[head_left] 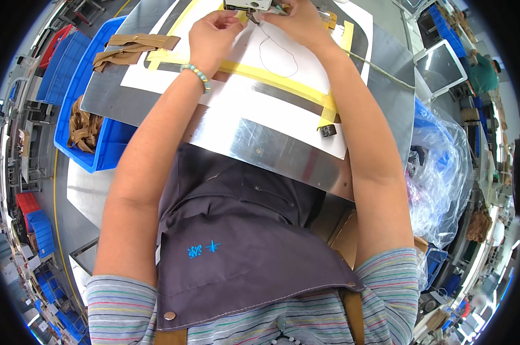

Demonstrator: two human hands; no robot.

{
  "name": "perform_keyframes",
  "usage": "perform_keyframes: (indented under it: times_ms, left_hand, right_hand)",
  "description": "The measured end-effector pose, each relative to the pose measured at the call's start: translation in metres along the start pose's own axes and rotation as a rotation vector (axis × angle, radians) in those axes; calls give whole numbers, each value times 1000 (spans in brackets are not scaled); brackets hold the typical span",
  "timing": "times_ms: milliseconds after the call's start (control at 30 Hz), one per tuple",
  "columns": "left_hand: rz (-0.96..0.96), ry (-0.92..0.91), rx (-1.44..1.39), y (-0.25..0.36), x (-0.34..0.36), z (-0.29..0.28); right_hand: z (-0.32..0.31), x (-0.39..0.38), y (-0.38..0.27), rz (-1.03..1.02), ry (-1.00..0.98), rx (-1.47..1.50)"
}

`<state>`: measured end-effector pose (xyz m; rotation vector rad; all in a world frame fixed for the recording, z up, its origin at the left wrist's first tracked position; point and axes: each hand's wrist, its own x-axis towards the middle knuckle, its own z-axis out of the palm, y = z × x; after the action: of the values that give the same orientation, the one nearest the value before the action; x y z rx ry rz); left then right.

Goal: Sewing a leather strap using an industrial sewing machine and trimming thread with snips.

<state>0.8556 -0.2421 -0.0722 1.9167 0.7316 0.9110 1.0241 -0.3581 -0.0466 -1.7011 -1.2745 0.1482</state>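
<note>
At the top edge, the white head of a sewing machine shows its metal presser foot and needle area. My left hand is just left of the foot, thumb and fingertips pinched together. My right hand sits close on the right side, its fingers closed by the foot. What either pinch holds is too small to make out. Below the foot, a thin thread lies in a loose loop on a white sheet bordered with yellow tape.
Brown strips lie on the metal table at the left. A blue bin beside it holds more brown strips. A small black piece rests near the sheet's front edge. Clear plastic bagging bulges at the right.
</note>
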Motion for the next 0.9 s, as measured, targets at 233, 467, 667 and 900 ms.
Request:
perform_keyframes:
  times_ms: [233, 467, 667, 900]
  left_hand:
    - [51, -397, -17, -20, 44, -24]
    - [86, -650, -157, -19, 68, -16]
    - [217, -709, -179, -15, 79, -6]
    - [184, -612, -214, -17, 73, -1]
  right_hand:
    - [-28, 9, 19, 144, -265, 124]
    - [-11, -1, 6, -69, -86, 66]
    - [-7, -3, -1, 194, -25, -41]
    - [1, -5, -2, 154, 23, -37]
